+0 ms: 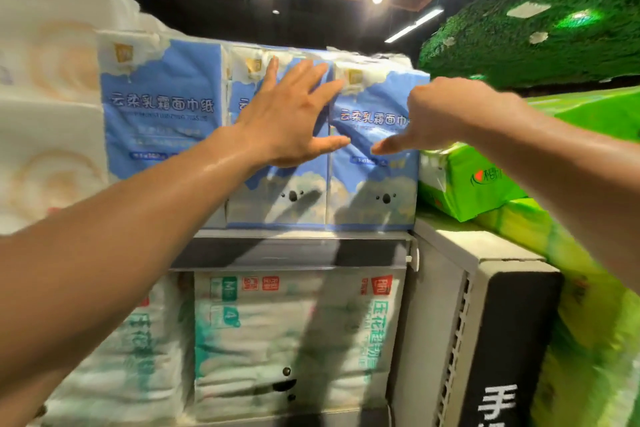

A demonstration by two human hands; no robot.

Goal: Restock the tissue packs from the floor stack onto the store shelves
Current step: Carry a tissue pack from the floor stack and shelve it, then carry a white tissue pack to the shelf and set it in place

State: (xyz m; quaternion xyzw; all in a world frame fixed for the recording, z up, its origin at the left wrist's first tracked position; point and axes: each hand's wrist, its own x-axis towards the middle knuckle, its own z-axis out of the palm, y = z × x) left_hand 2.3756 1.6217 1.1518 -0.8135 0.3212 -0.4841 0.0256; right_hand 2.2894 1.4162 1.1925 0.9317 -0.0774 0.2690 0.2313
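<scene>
Three blue-and-white tissue packs stand side by side on the upper shelf (294, 236). My left hand (291, 114) lies flat with spread fingers against the front of the middle blue pack (277, 198). My right hand (440, 114) is at the right blue pack (374, 184); its thumb touches the pack's front and its fingers curl round the pack's right edge, hidden behind it. The left blue pack (159, 107) stands untouched beside them. The floor stack is out of view.
White-and-teal tissue packs (294, 340) fill the shelf below. White rolls (45, 97) sit at the left. Green packs (478, 184) are piled on the right, over a grey shelf end panel (446, 305) with a black sign. A green wall rises at the upper right.
</scene>
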